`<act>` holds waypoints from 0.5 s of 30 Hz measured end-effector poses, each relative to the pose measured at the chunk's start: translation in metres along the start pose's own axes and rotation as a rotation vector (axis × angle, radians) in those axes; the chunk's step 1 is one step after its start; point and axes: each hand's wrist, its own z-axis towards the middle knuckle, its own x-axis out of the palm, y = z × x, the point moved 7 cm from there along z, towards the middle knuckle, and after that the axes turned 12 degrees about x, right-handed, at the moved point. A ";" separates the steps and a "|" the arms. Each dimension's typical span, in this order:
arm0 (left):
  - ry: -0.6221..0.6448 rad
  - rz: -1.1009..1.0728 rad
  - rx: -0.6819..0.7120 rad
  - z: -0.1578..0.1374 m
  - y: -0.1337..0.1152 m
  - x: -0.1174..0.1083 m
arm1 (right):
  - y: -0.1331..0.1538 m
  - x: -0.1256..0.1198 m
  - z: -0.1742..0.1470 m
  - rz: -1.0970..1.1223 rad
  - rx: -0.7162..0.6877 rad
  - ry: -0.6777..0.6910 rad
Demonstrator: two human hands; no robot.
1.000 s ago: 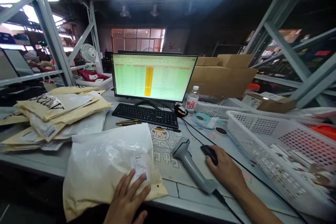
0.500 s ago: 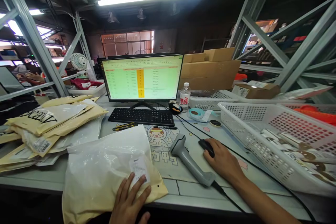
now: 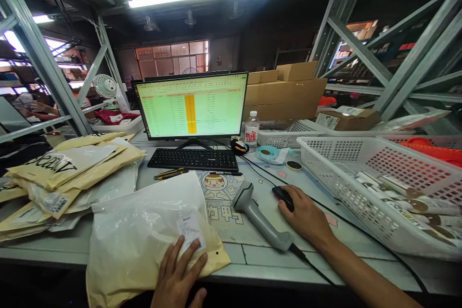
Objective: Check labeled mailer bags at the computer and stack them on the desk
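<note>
My left hand (image 3: pixel 180 272) lies with fingers spread on a plastic packaging bag (image 3: pixel 140 231), pale yellow and white, at the table's front edge. Its fingertips touch the lower part of a white label (image 3: pixel 190 230) stuck on the bag. A black computer mouse (image 3: pixel 282 196) is under my right hand (image 3: pixel 306 214), whose fingers curl over it. Between both hands a grey barcode scanner (image 3: pixel 262 219) rests on the desk mat (image 3: pixel 231 233). Behind them a monitor (image 3: pixel 212 106) displays a table with one orange column, and a black keyboard (image 3: pixel 193 160) sits below it.
Yellow-and-white packages (image 3: pixel 72 168) are piled at the left. A white perforated basket (image 3: pixel 325 178) holding wrapped items stands at the right. Near the monitor are a bottle (image 3: pixel 252 132), a blue tape roll (image 3: pixel 269 152) and utility knives (image 3: pixel 171 173). Cardboard boxes (image 3: pixel 285 98) stand behind; cables cross the mat.
The camera view has shifted slightly, and a thin outlined row on the monitor sits a little higher. Both hands keep their places on the bag and the mouse.
</note>
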 end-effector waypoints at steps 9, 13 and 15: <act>-0.013 -0.027 -0.030 -0.001 0.001 0.002 | 0.001 0.004 0.000 0.000 -0.009 0.054; -0.016 -0.005 0.005 0.000 0.001 0.001 | 0.001 0.005 0.000 -0.019 0.005 0.081; -0.006 -0.015 -0.031 0.000 0.002 0.002 | 0.001 0.005 0.001 -0.022 0.008 0.085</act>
